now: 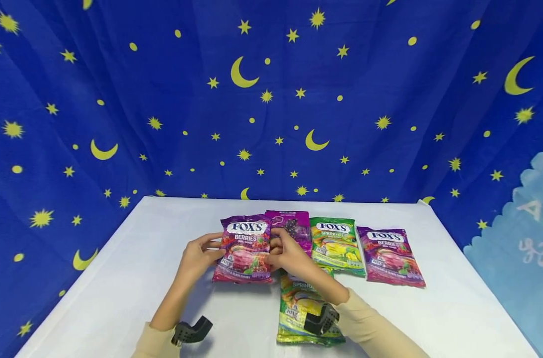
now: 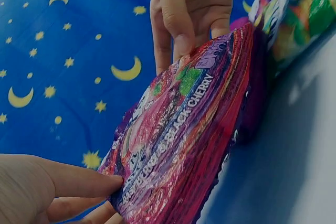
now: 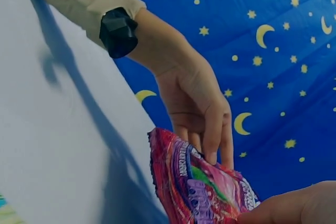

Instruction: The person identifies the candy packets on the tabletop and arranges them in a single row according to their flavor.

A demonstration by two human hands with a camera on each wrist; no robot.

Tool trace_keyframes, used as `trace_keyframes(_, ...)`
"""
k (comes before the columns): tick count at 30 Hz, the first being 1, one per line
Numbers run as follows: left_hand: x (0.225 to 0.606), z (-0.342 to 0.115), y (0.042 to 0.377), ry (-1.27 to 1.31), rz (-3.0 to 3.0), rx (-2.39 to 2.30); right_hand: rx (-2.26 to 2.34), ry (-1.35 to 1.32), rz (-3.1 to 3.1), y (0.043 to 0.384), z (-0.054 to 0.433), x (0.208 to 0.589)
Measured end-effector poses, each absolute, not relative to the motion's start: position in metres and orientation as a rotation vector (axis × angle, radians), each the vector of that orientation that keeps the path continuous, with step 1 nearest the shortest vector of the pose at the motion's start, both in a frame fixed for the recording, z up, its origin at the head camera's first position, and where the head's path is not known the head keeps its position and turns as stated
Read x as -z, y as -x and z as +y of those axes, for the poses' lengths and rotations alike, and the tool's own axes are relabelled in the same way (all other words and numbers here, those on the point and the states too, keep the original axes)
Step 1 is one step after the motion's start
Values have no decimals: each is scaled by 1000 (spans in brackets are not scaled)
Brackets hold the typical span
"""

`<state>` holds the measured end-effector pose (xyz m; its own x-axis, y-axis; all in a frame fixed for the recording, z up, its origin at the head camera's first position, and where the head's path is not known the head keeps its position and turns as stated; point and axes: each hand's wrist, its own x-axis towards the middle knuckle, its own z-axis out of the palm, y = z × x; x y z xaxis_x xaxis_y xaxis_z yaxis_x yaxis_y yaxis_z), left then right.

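Note:
Between both hands is a purple-red Fox's Berries candy bag (image 1: 246, 251), its printed front facing me. My left hand (image 1: 199, 256) pinches its left edge, thumb in front; the left wrist view shows the thumb on the bag's (image 2: 173, 124) lower corner. On the opposite edge my right hand (image 1: 289, 253) pinches the bag, and in the right wrist view my left hand (image 3: 194, 103) grips the far side. Just behind the held bag lies a purple candy bag (image 1: 300, 221), partly covered. Below my right forearm lies a green-yellow Springs candy bag (image 1: 293, 318), partly hidden by the arm.
Another green Fox's Springs bag (image 1: 337, 246) and a second Fox's Berries bag (image 1: 392, 256) lie to the right on the white table (image 1: 141, 258). A blue curtain (image 1: 271, 109) with stars and moons rises behind the table. A light blue scalloped panel (image 1: 517, 238) stands at the right.

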<state>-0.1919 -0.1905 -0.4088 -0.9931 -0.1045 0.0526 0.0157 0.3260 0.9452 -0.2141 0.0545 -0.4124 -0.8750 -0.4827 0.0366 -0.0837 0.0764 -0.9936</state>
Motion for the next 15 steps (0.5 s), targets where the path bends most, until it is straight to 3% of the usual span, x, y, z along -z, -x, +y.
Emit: trace_keyframes(15, 407, -237, 209, -261, -2478, 1532, 1842, 486, 1970, 245, -2, 412)
